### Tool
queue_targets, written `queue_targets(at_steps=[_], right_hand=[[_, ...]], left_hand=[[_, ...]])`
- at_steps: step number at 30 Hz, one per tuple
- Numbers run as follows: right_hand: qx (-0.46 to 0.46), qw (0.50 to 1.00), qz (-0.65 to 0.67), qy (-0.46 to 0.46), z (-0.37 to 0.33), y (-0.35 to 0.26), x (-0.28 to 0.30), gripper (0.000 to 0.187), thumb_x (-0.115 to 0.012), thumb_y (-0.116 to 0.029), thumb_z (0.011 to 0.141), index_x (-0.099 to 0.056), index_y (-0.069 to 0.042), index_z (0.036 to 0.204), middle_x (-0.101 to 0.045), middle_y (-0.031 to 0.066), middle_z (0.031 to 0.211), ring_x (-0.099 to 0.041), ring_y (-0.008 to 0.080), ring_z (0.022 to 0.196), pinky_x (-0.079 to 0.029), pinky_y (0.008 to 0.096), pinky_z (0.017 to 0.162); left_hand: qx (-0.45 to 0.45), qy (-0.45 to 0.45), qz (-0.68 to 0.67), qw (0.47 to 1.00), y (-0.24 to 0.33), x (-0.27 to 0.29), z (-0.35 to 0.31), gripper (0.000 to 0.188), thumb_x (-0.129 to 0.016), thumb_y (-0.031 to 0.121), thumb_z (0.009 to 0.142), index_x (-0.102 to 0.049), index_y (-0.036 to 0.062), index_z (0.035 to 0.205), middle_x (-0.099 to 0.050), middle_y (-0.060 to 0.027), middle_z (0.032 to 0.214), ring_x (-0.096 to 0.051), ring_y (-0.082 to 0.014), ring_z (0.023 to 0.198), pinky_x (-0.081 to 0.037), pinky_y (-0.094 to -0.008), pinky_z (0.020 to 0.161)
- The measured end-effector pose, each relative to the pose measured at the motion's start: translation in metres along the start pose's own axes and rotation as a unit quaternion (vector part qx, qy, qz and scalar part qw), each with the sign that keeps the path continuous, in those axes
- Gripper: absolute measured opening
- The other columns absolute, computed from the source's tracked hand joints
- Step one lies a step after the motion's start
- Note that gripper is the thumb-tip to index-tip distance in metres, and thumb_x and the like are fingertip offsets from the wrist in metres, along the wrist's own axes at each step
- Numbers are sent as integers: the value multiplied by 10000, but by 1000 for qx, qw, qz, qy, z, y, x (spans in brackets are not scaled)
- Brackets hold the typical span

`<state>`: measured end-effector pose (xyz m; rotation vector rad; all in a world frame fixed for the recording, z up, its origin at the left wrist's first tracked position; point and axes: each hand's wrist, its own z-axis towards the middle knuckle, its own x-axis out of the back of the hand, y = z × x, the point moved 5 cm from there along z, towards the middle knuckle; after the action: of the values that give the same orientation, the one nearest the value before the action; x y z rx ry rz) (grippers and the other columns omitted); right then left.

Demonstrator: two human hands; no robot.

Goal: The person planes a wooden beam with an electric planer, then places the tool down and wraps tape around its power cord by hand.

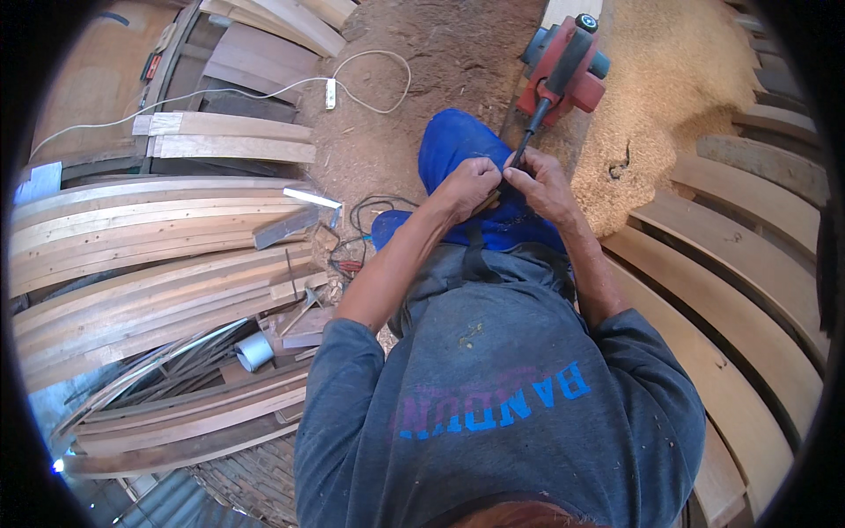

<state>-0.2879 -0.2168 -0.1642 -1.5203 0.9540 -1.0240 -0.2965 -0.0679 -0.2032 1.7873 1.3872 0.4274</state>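
Both my hands meet above my blue trousers. My right hand is closed, its thumb and fingers pinching the black power cord of a red electric planer. Close beside it, my left hand has its fingers curled; what they hold is hidden, though the dark cord runs between the two hands. A small brownish piece shows just below the fingers, too little of it to name. Beyond my hands, the planer rests on a wooden board.
Wood shavings heap right of the planer. Long planks lie at my right, and stacked boards at my left. A white extension cord with a socket block loops on the ground. Dark wires tangle near my left knee.
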Motion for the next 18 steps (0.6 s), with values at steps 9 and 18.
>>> queue_targets(at_steps=[9, 18], right_hand=[[16, 990, 135, -50, 3, 9, 1, 101, -663, -131, 899, -650, -37, 932, -602, -36, 860, -536, 59, 807, -449, 242, 754], [-28, 967, 213, -135, 2, 5, 1, 354, -658, -120, 911, -639, 32, 1230, -669, 49, 1036, -603, 137, 994, -461, 288, 932]], left_hand=[[18, -73, -57, 996, 1, 2, 5, 98, -581, 156, 938, -584, 63, 907, -544, 3, 743, -520, -103, 610, -513, -275, 555], [64, -103, -144, 982, -6, 6, -3, 125, -607, 128, 922, -581, 52, 1017, -578, 7, 801, -556, -88, 625, -546, -276, 553]])
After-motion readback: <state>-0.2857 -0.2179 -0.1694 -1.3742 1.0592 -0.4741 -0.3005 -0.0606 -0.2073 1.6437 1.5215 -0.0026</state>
